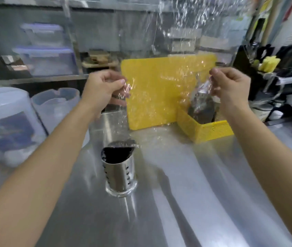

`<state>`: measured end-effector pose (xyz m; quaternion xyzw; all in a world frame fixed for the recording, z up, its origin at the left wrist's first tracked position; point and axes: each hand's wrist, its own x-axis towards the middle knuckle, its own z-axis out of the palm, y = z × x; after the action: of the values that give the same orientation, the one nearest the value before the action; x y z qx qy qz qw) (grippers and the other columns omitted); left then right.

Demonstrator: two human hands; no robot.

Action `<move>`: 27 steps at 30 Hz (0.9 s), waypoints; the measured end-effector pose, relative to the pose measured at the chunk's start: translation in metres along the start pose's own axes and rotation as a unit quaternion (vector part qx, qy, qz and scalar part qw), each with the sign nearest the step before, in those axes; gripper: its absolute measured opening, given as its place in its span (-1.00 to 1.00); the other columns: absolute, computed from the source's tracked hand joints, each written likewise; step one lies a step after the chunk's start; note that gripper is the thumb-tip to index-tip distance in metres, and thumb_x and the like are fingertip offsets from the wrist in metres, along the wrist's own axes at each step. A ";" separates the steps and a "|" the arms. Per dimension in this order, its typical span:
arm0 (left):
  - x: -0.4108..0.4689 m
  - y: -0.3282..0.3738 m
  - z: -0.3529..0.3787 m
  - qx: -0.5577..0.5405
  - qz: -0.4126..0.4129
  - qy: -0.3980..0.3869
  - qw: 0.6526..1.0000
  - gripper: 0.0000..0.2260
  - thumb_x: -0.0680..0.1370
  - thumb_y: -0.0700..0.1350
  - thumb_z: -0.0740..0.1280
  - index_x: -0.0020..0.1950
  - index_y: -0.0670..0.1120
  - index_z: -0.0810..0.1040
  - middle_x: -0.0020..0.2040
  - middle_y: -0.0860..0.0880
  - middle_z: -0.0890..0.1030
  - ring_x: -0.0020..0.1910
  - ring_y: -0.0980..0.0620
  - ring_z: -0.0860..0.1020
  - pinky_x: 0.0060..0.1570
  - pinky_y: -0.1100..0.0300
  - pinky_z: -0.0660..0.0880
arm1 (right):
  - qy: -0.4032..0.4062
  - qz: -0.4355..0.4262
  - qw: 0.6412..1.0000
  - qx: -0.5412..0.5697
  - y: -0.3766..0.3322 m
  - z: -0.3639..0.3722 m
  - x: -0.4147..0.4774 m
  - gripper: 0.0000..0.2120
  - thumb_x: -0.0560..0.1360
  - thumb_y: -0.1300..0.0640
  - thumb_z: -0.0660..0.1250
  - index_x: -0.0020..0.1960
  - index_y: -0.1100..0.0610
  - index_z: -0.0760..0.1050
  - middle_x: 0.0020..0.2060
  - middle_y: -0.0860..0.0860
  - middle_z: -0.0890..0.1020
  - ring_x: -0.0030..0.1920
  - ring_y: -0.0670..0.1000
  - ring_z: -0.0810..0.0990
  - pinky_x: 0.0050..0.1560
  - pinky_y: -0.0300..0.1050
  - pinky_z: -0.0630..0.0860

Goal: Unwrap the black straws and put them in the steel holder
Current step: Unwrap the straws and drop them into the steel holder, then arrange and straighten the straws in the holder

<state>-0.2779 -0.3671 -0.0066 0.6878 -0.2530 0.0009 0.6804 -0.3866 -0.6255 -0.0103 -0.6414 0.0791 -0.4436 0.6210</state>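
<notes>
Nearest, bare steel counter (204,193), with both forearms reaching over it. Near the middle, standing upright, steel holder (119,172) with black straws (116,154) already inside, tops about level with the rim. Farther and higher, left hand (104,88) with fingers curled, pinching left edge of clear wrapper (201,91). Right hand (230,86) curled too, pinching the right edge. Between both hands, wrapper spread wide, rising above the holder. At far side, yellow board (159,97) leaning upright, yellow basket (209,130) just right of it.
</notes>
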 end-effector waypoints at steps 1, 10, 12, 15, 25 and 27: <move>-0.003 -0.009 0.013 -0.001 -0.019 -0.014 1.000 -0.89 0.51 -0.28 0.29 -0.17 -0.12 0.53 -0.30 -0.09 0.60 -0.45 0.09 0.61 -0.51 0.21 0.56 | 0.011 0.017 1.000 -0.009 0.007 -0.012 -0.002 -0.81 0.46 0.21 0.35 -0.32 0.07 0.54 -0.57 -0.14 0.56 -0.56 -0.19 0.44 -0.57 -0.31 0.35; -0.074 -0.134 0.121 0.078 -0.168 -0.057 0.981 -0.82 0.46 -0.32 0.34 -0.22 -0.05 0.47 -0.37 0.01 0.56 -0.46 0.12 0.50 -0.56 0.39 0.39 | -0.039 0.207 0.960 -0.186 0.135 -0.107 -0.019 -0.81 0.47 0.20 0.34 -0.32 0.07 0.51 -0.40 0.02 0.54 -0.57 -0.14 0.44 -0.52 -0.26 0.37; -0.090 -0.158 0.138 0.117 -0.212 -0.047 0.969 -0.87 0.45 -0.29 0.35 -0.25 -0.11 0.48 -0.40 0.03 0.49 -0.48 0.17 0.44 -0.55 0.42 0.34 | -0.073 0.245 0.946 -0.200 0.166 -0.124 -0.027 -0.81 0.48 0.22 0.34 -0.31 0.11 0.51 -0.41 0.06 0.52 -0.58 -0.15 0.44 -0.55 -0.29 0.35; -0.106 -0.189 0.156 0.166 -0.278 -0.037 0.945 -0.84 0.47 -0.22 0.34 -0.24 -0.04 0.42 -0.33 0.02 0.46 -0.39 0.09 0.46 -0.40 0.31 0.40 | -0.106 0.289 0.927 -0.214 0.201 -0.144 -0.037 -0.97 0.46 0.27 0.35 -0.13 0.23 0.51 -0.39 0.06 0.52 -0.53 -0.07 0.43 -0.51 -0.24 0.36; -0.141 -0.236 0.171 0.322 -0.375 -0.016 0.869 -0.86 0.46 -0.08 0.33 -0.15 -0.09 0.38 -0.20 -0.09 0.56 -0.31 -0.05 0.50 -0.23 0.10 0.46 | -0.193 0.328 0.841 -0.385 0.278 -0.179 -0.048 -0.65 0.42 0.19 0.39 0.15 0.28 0.42 -0.04 0.28 0.59 0.04 0.23 0.57 0.09 0.06 0.46; -0.141 -0.235 0.167 0.361 -0.383 -0.029 0.850 -0.83 0.48 0.00 0.31 -0.16 -0.04 0.37 -0.17 -0.04 0.55 -0.21 -0.07 0.54 -0.12 0.10 0.47 | -0.221 0.316 0.814 -0.435 0.280 -0.182 -0.047 -0.65 0.44 0.15 0.34 0.17 0.25 0.39 0.04 0.27 0.59 0.07 0.23 0.55 0.07 0.02 0.45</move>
<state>-0.3758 -0.4872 -0.2875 0.9270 0.0292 -0.1881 0.3230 -0.4098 -0.7878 -0.3051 -0.8651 0.3223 0.0116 0.3842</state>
